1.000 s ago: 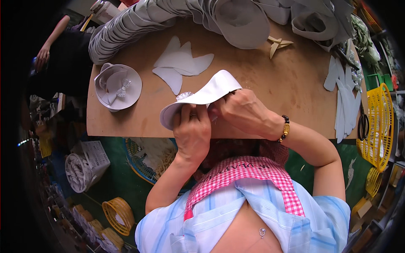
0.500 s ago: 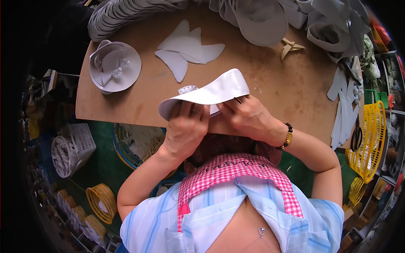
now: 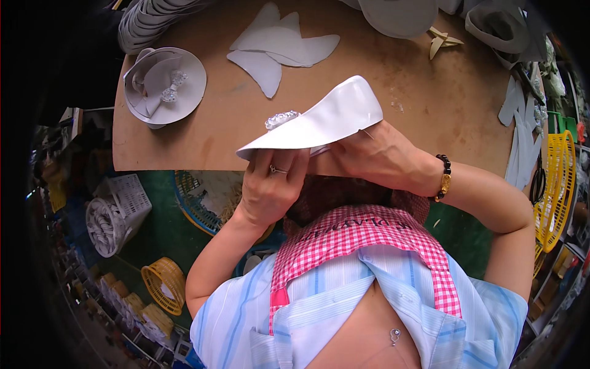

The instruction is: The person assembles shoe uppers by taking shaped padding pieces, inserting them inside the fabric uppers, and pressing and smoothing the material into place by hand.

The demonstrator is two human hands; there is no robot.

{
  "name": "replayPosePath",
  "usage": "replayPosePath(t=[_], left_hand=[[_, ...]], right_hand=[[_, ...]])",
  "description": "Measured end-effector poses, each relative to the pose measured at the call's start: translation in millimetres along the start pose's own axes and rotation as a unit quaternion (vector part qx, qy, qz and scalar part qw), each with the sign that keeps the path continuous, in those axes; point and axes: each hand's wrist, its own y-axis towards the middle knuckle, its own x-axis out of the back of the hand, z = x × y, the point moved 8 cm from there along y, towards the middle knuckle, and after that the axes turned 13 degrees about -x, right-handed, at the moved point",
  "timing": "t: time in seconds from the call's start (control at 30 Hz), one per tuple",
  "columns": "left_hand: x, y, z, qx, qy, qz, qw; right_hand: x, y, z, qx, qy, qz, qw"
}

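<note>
Both hands raised above the near edge of the wooden table (image 3: 203, 141), sharing one white curved visor piece (image 3: 319, 120). Left hand (image 3: 270, 187) grips its near rim from below, fingers curled up against it, ring on one finger. Right hand (image 3: 378, 157) pinches the same rim on the right side, wrist wearing a dark bead bracelet (image 3: 444, 177). A small clear beaded ornament (image 3: 281, 119) sits on top of the visor. Farther back on the table: loose white cut pieces (image 3: 279, 49). At the table's far left corner, a white round hat part with a bow (image 3: 165, 86).
</note>
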Motion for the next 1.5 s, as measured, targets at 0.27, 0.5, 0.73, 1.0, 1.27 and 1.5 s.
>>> replayPosePath(t=[0.27,0.5,0.73,1.0,1.27,1.5], left_hand=[[1.1,-20.6,7.9,-0.034,-0.004,-0.022,0.999],[4.5,-18.7,4.6,-0.091,-0.004,0.010,0.996],[5.4,-28.3,11.2,-0.077,-0.028,0.020,0.996],[4.0,-24.7,21.3,-0.008,-0.053,0.040,0.998],[2.2,-22.1,11.6,0.006,-0.044,0.094,0.995],[2.9,32.0,-25.1,-0.129,0.111,0.117,0.978]], right_hand=[[-9.8,2.4,3.0,-0.019,-0.003,0.035,0.999],[-22.1,-2.3,8.0,-0.024,-0.088,0.070,0.993],[-35.2,-4.3,16.4,-0.041,-0.160,0.080,0.983],[-27.1,11.3,25.7,0.025,-0.134,0.070,0.988],[-15.5,-17.7,15.0,-0.033,-0.067,0.171,0.983],[-15.6,-40.2,-52.7,-0.318,0.307,0.173,0.880]])
